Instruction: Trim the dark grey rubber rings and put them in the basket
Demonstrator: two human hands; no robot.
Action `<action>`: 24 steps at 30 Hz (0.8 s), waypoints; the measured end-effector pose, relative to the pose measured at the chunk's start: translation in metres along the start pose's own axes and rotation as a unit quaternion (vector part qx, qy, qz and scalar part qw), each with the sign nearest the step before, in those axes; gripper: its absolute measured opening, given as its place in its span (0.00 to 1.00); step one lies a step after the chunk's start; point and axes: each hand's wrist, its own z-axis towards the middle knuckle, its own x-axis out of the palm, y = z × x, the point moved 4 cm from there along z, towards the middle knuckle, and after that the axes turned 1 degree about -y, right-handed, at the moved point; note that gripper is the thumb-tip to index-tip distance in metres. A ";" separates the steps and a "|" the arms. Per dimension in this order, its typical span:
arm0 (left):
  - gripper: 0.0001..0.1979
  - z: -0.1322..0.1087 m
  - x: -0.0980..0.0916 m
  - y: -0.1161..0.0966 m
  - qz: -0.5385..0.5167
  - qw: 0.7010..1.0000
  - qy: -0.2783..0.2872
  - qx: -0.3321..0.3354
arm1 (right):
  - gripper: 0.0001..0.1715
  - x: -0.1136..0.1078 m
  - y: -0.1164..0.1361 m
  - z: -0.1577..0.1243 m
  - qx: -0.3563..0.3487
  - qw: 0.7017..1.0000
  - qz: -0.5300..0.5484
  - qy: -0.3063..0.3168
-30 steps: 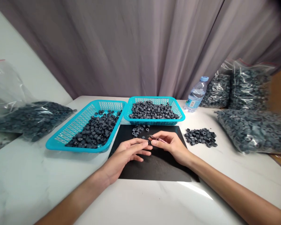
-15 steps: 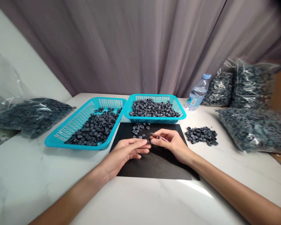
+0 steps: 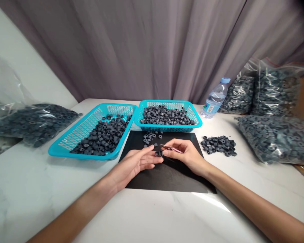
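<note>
My left hand is held palm up above a black mat, its thumb lifted away from the long fingers. A small dark grey ring is held on its fingertips. Beside it, a second dark ring meets the thumb and fingertips of my right hand. My right hand is also closed on a slim pink tool with pointed metal tips; whether it is tweezers or snips I cannot tell. Several loose grey rings lie on the mat just beyond my hands.
Two turquoise baskets hold many rings. A ring pile sits right of the mat. Clear bags of rings stand left and right. A water bottle is at the back right, before a grey curtain.
My left thumb has lifted off the ring at the fingertips, and two rings now show side by side between my hands. The right hand keeps its pink tool.
</note>
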 end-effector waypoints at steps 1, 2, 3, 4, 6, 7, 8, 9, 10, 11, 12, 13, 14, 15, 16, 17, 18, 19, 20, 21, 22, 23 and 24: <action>0.18 0.000 0.000 0.000 0.000 1.000 0.002 0.001 | 0.12 0.000 0.000 0.000 0.000 1.000 -0.001 0.002; 0.18 0.000 0.001 -0.001 0.000 1.000 0.005 0.002 | 0.12 0.000 0.000 0.000 0.000 1.000 -0.002 0.003; 0.18 -0.001 0.001 -0.001 0.001 1.000 0.009 0.003 | 0.12 0.000 0.000 0.000 0.000 1.000 -0.003 0.005; 0.18 -0.001 0.002 -0.001 0.002 1.000 0.011 0.005 | 0.12 0.000 -0.001 -0.001 -0.001 1.000 -0.004 0.008; 0.18 -0.002 0.002 -0.001 0.007 1.000 0.017 0.011 | 0.11 0.001 -0.001 -0.001 -0.003 1.000 -0.006 0.017; 0.18 -0.003 0.003 -0.001 0.012 1.000 0.021 0.014 | 0.11 0.001 -0.001 -0.001 -0.004 1.000 -0.007 0.022; 0.18 -0.003 0.003 -0.001 0.019 0.999 0.025 0.018 | 0.12 0.002 -0.001 -0.001 -0.005 1.000 -0.009 0.025; 0.17 -0.004 0.003 -0.001 0.025 0.999 0.029 0.023 | 0.12 0.002 -0.001 -0.001 -0.006 1.000 -0.012 0.027; 0.16 -0.004 0.004 -0.001 0.031 0.999 0.033 0.028 | 0.12 0.003 -0.001 -0.001 -0.006 0.999 -0.016 0.029; 0.15 -0.004 0.004 -0.001 0.035 0.998 0.035 0.033 | 0.12 0.003 -0.001 -0.001 -0.006 0.999 -0.020 0.031; 0.13 -0.005 0.003 -0.001 0.035 0.998 0.036 0.036 | 0.13 0.003 0.000 -0.001 -0.006 0.999 -0.023 0.034; 0.12 -0.005 0.003 -0.001 0.034 0.998 0.035 0.037 | 0.13 0.004 0.000 -0.001 -0.007 0.999 -0.025 0.036; 0.12 -0.005 0.003 -0.001 0.030 0.998 0.034 0.038 | 0.13 0.004 0.000 -0.001 -0.008 0.999 -0.027 0.038; 0.11 -0.005 0.003 -0.001 0.026 0.998 0.033 0.037 | 0.13 0.004 0.000 -0.001 -0.008 0.999 -0.029 0.039; 0.11 -0.004 0.002 -0.001 0.022 0.999 0.032 0.036 | 0.13 0.005 0.001 -0.001 -0.009 0.999 -0.030 0.040; 0.11 -0.004 0.002 -0.002 0.017 0.999 0.031 0.037 | 0.14 0.005 0.001 -0.001 -0.010 0.999 -0.033 0.039; 0.11 -0.004 0.002 -0.002 0.013 0.999 0.033 0.038 | 0.14 0.005 0.001 -0.001 -0.010 0.999 -0.036 0.039; 0.11 -0.004 0.002 -0.002 0.010 0.999 0.035 0.038 | 0.14 0.005 0.001 -0.001 -0.011 0.998 -0.039 0.037; 0.11 -0.003 0.003 -0.002 0.006 0.999 0.036 0.038 | 0.15 0.005 0.002 -0.001 -0.012 0.998 -0.041 0.037; 0.11 -0.003 0.003 -0.002 0.001 0.999 0.035 0.036 | 0.15 0.006 0.002 -0.001 -0.013 0.998 -0.043 0.037; 0.11 -0.002 0.003 -0.002 -0.006 0.999 0.032 0.034 | 0.15 0.006 0.002 -0.001 -0.015 0.998 -0.043 0.037; 0.11 -0.001 0.003 -0.002 -0.013 0.999 0.029 0.031 | 0.15 0.006 0.002 -0.001 -0.016 0.998 -0.044 0.037; 0.12 -0.001 0.003 -0.001 -0.021 0.999 0.025 0.027 | 0.14 0.006 0.002 0.000 -0.017 0.998 -0.045 0.037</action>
